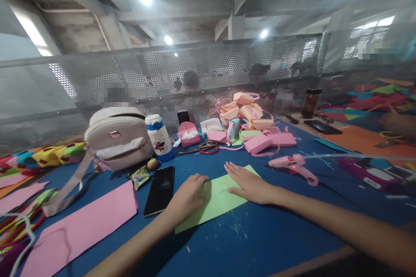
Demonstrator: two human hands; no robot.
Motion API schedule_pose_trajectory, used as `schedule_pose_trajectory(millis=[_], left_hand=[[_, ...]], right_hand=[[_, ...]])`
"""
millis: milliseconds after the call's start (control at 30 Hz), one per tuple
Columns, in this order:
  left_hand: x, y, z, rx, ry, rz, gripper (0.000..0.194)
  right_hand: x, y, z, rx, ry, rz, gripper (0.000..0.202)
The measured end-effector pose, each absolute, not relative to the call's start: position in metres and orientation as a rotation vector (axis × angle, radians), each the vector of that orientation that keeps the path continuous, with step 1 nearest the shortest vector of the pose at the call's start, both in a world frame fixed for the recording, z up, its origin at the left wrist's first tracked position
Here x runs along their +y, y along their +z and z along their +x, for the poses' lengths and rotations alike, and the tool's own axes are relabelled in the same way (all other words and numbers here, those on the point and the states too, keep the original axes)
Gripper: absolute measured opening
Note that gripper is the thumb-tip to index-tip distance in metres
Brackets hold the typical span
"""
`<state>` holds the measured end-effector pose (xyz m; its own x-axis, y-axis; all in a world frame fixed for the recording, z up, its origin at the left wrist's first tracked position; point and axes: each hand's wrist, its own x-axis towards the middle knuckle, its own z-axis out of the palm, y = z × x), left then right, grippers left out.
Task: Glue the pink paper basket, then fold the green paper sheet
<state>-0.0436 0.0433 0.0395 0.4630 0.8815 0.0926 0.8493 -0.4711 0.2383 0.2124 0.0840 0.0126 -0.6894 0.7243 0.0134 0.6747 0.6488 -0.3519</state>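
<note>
A light green sheet of paper (221, 197) lies at a slant on the blue table in front of me. My right hand (245, 184) rests flat on its right part, fingers stretched out and thumb apart. On the left part, my left hand (190, 192) touches the sheet with bent fingers, its thumb apart from them. Both hands appear to press on the paper rather than lift it. A black smartphone (159, 192) lies just left of my left hand. To the right of my right hand is a pink hot glue gun (294, 166) with a small red light.
Pink paper sheets (84, 229) lie at left, near a beige backpack (120, 136) and a white-blue bottle (159, 138). Scissors (208, 147) lie behind the green sheet, before piled paper boxes (250, 117). A purple device (370, 174) sits at right. A perforated metal screen (208, 65) stands behind.
</note>
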Motion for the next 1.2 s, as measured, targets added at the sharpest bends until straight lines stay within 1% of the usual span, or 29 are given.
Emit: schedule_pose_trajectory(millis=[100,267,333,433,467,533,700,833,967,1100,1200], left_hand=[[0.062,0.054,-0.034,1.523,0.243,2.455,0.034],[0.073,0.071,-0.023,1.394,0.104,2.365,0.025],[0.066,0.077,-0.024,1.345,0.107,2.354,0.023],[0.046,0.085,-0.033,1.355,0.183,2.330,0.016],[0.040,0.087,-0.038,1.368,0.210,2.318,0.014],[0.030,0.090,-0.047,1.390,0.255,2.291,0.013],[0.029,0.096,-0.047,1.401,0.347,2.272,0.030],[0.030,0.101,-0.037,1.404,0.443,2.253,0.034],[0.020,0.099,-0.046,1.431,0.526,2.195,0.042],[0.013,0.095,-0.069,1.443,0.617,2.158,0.044],[0.011,0.098,-0.089,1.466,0.677,2.136,0.041]], right_hand=[[0.085,0.015,0.212,-2.697,0.530,-1.141,0.079],[0.081,0.027,0.210,-2.614,0.526,-1.107,0.064],[0.080,0.035,0.210,-2.556,0.511,-1.099,0.050],[0.082,0.049,0.213,-2.463,0.542,-1.092,0.024],[0.084,0.054,0.214,-2.438,0.574,-1.085,0.020],[0.085,0.064,0.214,-2.396,0.646,-1.066,0.019],[0.081,0.081,0.192,-2.340,0.728,-1.028,0.017],[0.080,0.091,0.181,-2.320,0.746,-1.005,0.016],[0.085,0.099,0.197,-2.288,0.751,-1.005,0.017],[0.089,0.110,0.214,-2.261,0.734,-1.011,0.016],[0.088,0.120,0.223,-2.209,0.692,-1.039,0.017]])
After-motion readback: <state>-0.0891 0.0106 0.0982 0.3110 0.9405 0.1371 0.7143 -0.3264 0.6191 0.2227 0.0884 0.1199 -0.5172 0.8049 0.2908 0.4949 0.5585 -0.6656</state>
